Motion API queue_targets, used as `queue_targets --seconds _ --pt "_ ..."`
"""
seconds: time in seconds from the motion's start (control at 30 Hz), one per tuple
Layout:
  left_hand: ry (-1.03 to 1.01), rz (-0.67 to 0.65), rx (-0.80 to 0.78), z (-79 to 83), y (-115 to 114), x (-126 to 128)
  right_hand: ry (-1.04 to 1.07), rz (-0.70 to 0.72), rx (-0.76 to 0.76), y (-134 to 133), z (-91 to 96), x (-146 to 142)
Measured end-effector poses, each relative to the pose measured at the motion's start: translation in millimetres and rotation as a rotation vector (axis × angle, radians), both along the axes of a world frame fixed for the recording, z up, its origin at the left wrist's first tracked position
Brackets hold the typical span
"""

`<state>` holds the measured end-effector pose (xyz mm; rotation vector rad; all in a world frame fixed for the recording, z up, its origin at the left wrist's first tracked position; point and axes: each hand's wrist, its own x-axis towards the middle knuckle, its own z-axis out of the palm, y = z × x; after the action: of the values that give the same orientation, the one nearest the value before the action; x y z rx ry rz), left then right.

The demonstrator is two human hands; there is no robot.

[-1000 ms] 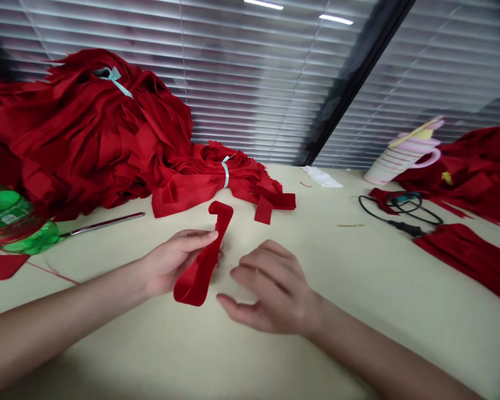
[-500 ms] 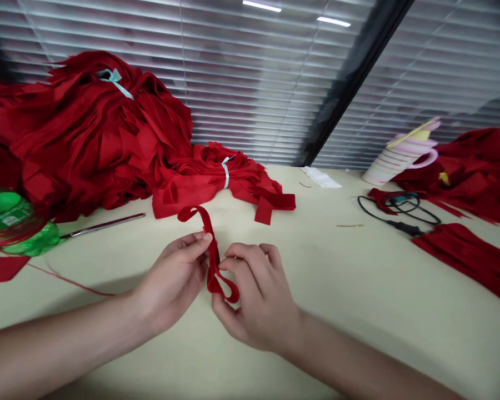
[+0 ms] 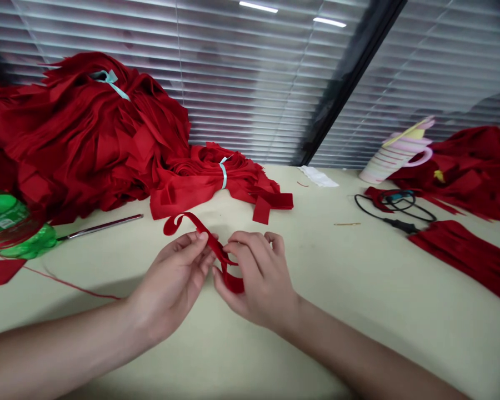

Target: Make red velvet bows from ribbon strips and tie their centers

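A narrow red fabric strip (image 3: 213,243) runs between my two hands above the table. My left hand (image 3: 177,278) pinches it between thumb and fingers, and its free end curls up past the thumb to the left. The other end bends into a loop at my right hand (image 3: 261,278), whose thumb and fingers close around it; part of the loop is hidden by the fingers. Behind the hands lies a small bundle of red strips (image 3: 216,178) tied with a pale blue band.
A large red fabric heap (image 3: 91,128) fills the back left. A green bottle piece (image 3: 20,228) and a metal rod (image 3: 100,226) lie at left. To the right are a striped mug (image 3: 395,155), a black cable (image 3: 394,222), a thin gold needle-like piece (image 3: 347,224) and red fabric (image 3: 466,255).
The strip has tilted from nearly upright to a slant, its free end shifting left and its loop right. My right hand has moved up slightly. The view has shifted a little.
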<state>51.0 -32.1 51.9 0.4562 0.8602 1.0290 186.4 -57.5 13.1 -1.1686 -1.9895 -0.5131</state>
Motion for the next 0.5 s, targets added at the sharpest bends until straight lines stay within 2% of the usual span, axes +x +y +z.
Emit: queue_targets --seconds 0.13,0.3,0.5 --pt "0.0 0.002 0.006 -1.5 -1 -1 -0.04 -0.007 0.046 2 0.9 4" --pt "-0.013 0.013 0.044 1.4 12 -4 -0.047 -0.017 0.099 2 2.2 8" --pt "-0.012 0.006 0.074 7.9 21 -6 -0.077 0.072 0.189 -1 5.2 13"
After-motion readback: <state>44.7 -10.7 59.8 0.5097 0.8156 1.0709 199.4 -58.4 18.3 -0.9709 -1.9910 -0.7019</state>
